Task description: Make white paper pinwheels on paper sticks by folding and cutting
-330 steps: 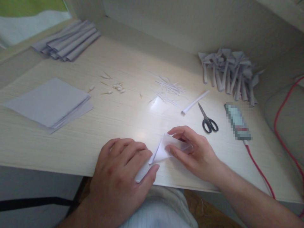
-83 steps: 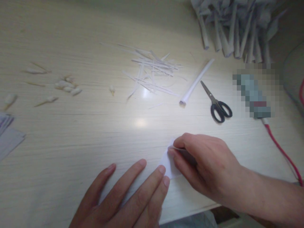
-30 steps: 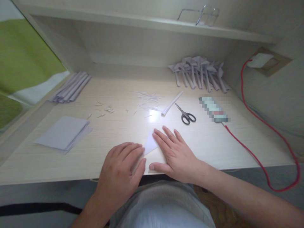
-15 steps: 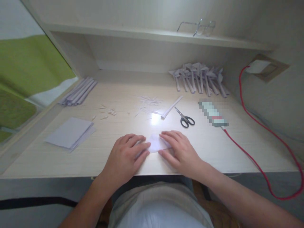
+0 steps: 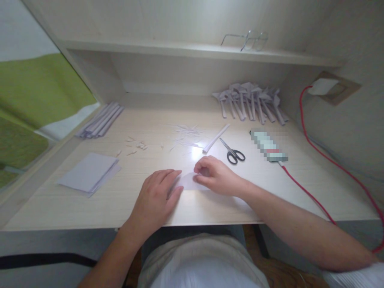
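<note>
A small white sheet of paper (image 5: 188,183) lies on the desk near its front edge, between my two hands. My left hand (image 5: 159,192) rests at the paper's left end, its fingers stretched out and the thumb apart from them. Over the right part of the paper, my right hand (image 5: 219,176) has its fingers curled and the thumb and fingertips drawn together on the sheet. That hand covers the right end of the paper. Just beyond lie a narrow folded paper strip (image 5: 215,139) and black-handled scissors (image 5: 232,152).
A stack of paper squares (image 5: 88,172) lies at left, with rolled paper sticks (image 5: 100,120) behind it. Small pale pieces (image 5: 141,146) and thin slivers (image 5: 187,130) are mid-desk. Paper pinwheels (image 5: 252,100), a blurred phone (image 5: 268,146) and its red cable (image 5: 306,195) are right; glasses (image 5: 255,41) sit on the shelf.
My right hand has shifted left and slightly away from me across the paper, its stretched fingers now curled in. My left hand has moved slightly left. The view has tilted a little.
</note>
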`<state>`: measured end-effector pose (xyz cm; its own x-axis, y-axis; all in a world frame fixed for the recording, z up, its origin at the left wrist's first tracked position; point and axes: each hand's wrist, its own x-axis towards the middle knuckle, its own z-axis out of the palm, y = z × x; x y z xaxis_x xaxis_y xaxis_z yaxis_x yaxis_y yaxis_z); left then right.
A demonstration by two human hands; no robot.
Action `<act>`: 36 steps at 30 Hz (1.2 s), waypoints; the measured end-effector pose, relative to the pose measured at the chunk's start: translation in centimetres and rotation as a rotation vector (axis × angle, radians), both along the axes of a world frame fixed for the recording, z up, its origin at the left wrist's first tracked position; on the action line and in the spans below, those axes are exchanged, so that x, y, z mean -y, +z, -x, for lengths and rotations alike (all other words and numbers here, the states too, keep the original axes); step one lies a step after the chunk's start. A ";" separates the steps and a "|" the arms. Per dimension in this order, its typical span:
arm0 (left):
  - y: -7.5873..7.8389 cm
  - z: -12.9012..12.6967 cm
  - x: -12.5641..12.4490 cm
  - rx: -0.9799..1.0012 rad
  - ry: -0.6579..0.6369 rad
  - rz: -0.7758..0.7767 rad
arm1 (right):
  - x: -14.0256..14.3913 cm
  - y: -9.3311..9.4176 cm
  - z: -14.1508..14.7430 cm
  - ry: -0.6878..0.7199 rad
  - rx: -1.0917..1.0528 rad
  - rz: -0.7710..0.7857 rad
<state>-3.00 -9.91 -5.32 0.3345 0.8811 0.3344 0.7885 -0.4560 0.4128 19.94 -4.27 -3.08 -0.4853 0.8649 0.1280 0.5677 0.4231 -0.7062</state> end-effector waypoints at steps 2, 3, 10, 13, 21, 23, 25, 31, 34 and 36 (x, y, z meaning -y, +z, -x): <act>0.1 -0.2 -0.6 0.071 0.091 0.059 | -0.5 -0.4 0.0 -0.030 -0.170 0.111; 0.3 -0.3 -1.0 0.132 0.141 0.105 | -0.7 -0.4 0.0 -0.043 -0.255 0.183; 4.1 -0.7 -5.0 0.717 0.161 0.486 | -2.2 1.1 0.1 -0.112 -0.728 0.294; 5.4 -1.1 -6.2 0.810 0.099 0.504 | -2.4 1.4 -0.1 -0.144 -0.785 0.275; 5.3 -2.2 -9.2 0.734 -0.067 0.679 | -2.3 1.6 -0.4 -0.244 -0.847 0.231; 5.1 -2.1 -9.9 0.782 -0.073 0.671 | -2.6 1.6 -0.7 -0.246 -0.846 0.272; 4.9 -1.9 -10.4 0.841 -0.091 0.684 | -2.9 1.5 -0.9 -0.188 -0.794 0.367; 3.8 -2.0 -10.5 1.039 -0.059 0.671 | -2.9 0.9 -1.2 -0.065 -0.602 0.416; 3.5 -2.2 -10.3 1.052 -0.034 0.651 | -2.7 0.8 -0.9 -0.065 -0.592 0.395; 3.5 -2.2 -10.2 1.059 -0.024 0.631 | -2.7 0.7 -0.8 -0.073 -0.604 0.395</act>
<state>-0.78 0.26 -1.86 0.1759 0.9839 -0.0314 -0.0744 0.0451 0.9962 20.74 -1.57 -2.36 -0.3677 0.9296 0.0269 0.0470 0.0475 -0.9978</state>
